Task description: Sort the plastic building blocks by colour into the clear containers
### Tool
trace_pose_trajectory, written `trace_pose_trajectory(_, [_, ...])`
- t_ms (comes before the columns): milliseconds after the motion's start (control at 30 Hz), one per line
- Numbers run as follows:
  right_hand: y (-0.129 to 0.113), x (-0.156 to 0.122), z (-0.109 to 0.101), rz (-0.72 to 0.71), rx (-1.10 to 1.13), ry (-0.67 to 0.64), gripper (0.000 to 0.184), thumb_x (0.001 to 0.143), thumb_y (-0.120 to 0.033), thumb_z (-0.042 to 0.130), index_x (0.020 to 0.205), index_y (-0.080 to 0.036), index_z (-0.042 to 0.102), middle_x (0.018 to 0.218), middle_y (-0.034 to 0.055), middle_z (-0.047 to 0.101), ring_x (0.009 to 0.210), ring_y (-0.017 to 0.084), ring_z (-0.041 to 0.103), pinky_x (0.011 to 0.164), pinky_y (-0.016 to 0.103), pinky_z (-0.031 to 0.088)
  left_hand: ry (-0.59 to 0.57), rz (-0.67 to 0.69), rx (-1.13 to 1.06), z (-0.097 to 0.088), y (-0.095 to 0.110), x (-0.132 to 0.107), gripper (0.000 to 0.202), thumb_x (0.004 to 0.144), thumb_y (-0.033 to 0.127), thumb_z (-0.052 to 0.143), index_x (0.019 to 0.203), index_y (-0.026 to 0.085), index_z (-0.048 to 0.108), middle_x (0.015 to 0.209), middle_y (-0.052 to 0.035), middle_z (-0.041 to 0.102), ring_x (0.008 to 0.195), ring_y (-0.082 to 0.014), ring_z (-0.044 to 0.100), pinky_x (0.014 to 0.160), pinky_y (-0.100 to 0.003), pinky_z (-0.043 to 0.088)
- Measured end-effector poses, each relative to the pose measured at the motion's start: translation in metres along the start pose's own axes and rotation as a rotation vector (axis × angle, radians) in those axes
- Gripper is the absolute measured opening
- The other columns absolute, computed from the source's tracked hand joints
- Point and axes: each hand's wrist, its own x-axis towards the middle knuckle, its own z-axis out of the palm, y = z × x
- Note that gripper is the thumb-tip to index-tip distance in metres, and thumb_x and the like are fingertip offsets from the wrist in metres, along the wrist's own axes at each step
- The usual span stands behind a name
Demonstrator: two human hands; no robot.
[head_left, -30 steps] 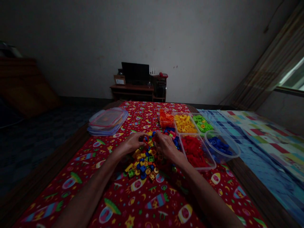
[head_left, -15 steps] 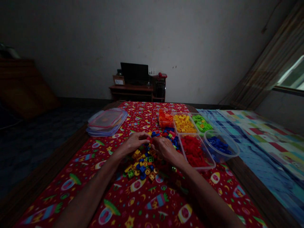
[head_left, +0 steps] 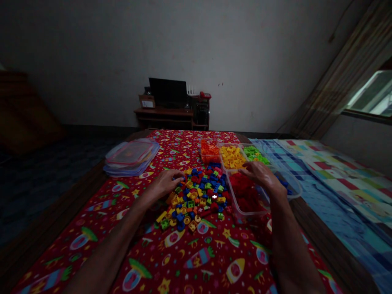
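Observation:
My left hand (head_left: 167, 182) is at the left edge of a loose pile of toy building blocks (head_left: 191, 196). Its fingers curl toward the thumb, and bits of blue show at the tips; what they pinch is too small to make out. My right hand (head_left: 262, 176) hovers palm down over the clear tub of red blocks (head_left: 241, 192), near the rim it shares with the yellow blocks (head_left: 232, 157). Its fingers point left, loosely apart, with no block visible in them. That hand and forearm partly cover the round tub (head_left: 296, 188) of blue blocks.
Orange blocks (head_left: 210, 150) and green blocks (head_left: 255, 154) fill other tubs behind. Stacked clear lids (head_left: 131, 157) lie at the left of the red patterned tablecloth (head_left: 186, 261). A bed (head_left: 330, 175) adjoins the table's right side. A monitor (head_left: 168, 93) stands on a far desk.
My right hand has moved right from the pile to over the red tub. My left hand has shifted slightly left, away from the pile's middle. The view has turned slightly right.

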Motion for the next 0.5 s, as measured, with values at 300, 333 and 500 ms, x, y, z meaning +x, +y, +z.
trace_pose_trajectory(300, [-0.017, 0.001, -0.009, -0.013, 0.066, 0.252, 0.029, 0.091, -0.027, 0.044, 0.097, -0.017, 0.070, 0.087, 0.0096, 0.072, 0.080, 0.019, 0.063, 0.071, 0.027, 0.041, 0.057, -0.010, 0.125, 0.007, -0.037, 0.000, 0.034, 0.079, 0.040, 0.051, 0.097, 0.019, 0.070, 0.104, -0.0100, 0.071, 0.095, -0.0255, 0.064, 0.088, -0.034, 0.048])
trace_pose_trajectory(333, [-0.022, 0.001, -0.006, -0.034, 0.068, 0.254, 0.029, 0.091, -0.027, 0.043, 0.097, -0.017, 0.070, 0.086, 0.0098, 0.071, 0.079, 0.019, 0.063, 0.071, 0.027, 0.041, 0.045, 0.000, 0.130, 0.009, -0.041, 0.000, 0.035, 0.079, 0.041, 0.051, 0.098, 0.019, 0.070, 0.104, -0.0103, 0.070, 0.096, -0.0253, 0.063, 0.088, -0.034, 0.048])
trace_pose_trajectory(500, [-0.060, -0.004, 0.020, -0.240, 0.067, 0.113, 0.024, 0.090, -0.020, 0.045, 0.098, -0.015, 0.067, 0.081, 0.0085, 0.068, 0.071, 0.017, 0.058, 0.065, 0.026, 0.038, -0.084, 0.041, 0.136, 0.015, -0.039, 0.000, 0.041, 0.080, 0.044, 0.050, 0.104, 0.016, 0.067, 0.107, -0.0127, 0.068, 0.097, -0.0250, 0.063, 0.087, -0.035, 0.049])
